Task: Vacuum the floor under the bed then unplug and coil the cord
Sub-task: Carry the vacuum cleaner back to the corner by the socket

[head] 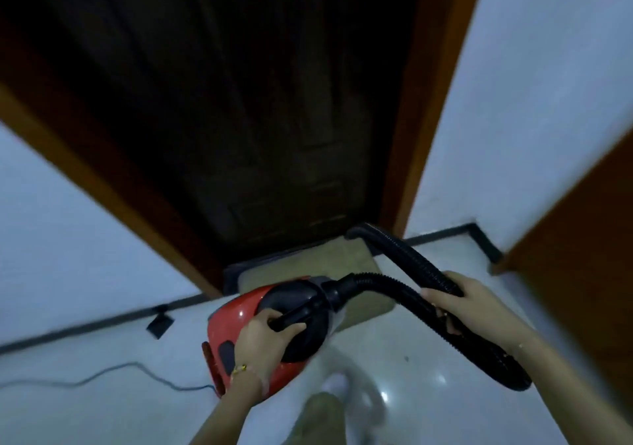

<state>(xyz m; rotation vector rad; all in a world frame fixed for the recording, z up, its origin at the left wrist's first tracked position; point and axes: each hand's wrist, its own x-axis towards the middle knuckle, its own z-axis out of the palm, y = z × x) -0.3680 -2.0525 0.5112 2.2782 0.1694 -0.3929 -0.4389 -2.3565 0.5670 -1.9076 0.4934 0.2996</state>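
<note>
— What does the vacuum (239, 318) look like?
— Red shell, black front and carry handle (291, 318), ribbed black hose (411, 294) looping off its nose.
— And the hands?
— The left hand (263, 338) is wrapped shut round the handle, carrying the body. The right hand (469, 300) is closed on the hose; the nozzle (359, 230) lies beyond it, near a dark doorway (274, 119).
— The cord (113, 372)?
— Blurred, probably trailing on the floor (428, 393) behind the left wrist.
</note>
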